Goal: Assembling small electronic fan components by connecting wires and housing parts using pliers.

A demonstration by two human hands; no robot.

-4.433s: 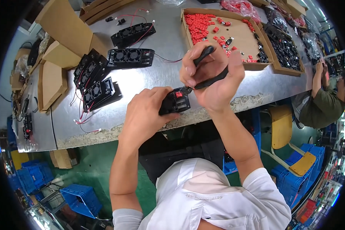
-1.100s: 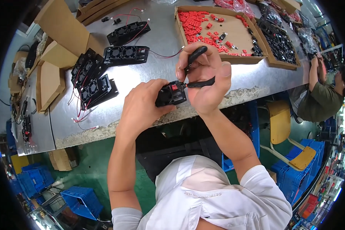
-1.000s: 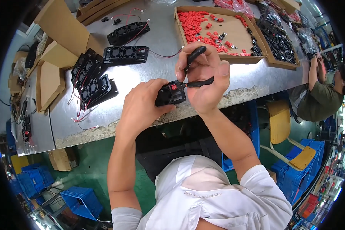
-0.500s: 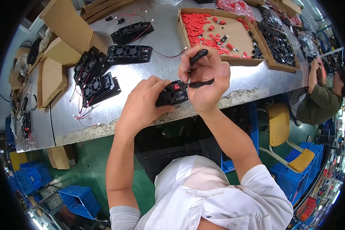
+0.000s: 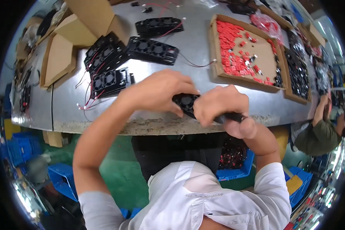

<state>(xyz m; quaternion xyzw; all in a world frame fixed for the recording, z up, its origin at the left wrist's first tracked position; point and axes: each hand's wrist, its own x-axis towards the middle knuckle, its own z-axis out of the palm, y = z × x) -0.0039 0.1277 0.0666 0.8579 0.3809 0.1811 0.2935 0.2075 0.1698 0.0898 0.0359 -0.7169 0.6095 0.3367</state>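
Note:
My left hand (image 5: 161, 90) grips a black fan housing (image 5: 186, 100) by its left end, just above the table's near edge. One round fan shows between the two hands. My right hand (image 5: 222, 105) is closed around black-handled pliers (image 5: 235, 116) and presses against the housing's right end, which it covers. The jaws of the pliers are hidden. Beyond my left hand lie more black twin-fan housings (image 5: 153, 50) with thin wires, one farther back (image 5: 160, 26) and several piled on the left (image 5: 107, 82).
A cardboard tray (image 5: 249, 83) of red and black connectors stands at the right, beside a box of black parts (image 5: 297, 73). Open cardboard boxes (image 5: 59, 57) stand at the left. A blue crate (image 5: 234, 176) sits under the table. Another person (image 5: 318, 134) works at far right.
Both hands and the housing have shifted right in the picture. My right hand, earlier loose around spread plier handles, is now turned over and closed. The surroundings have shifted as the head view moved.

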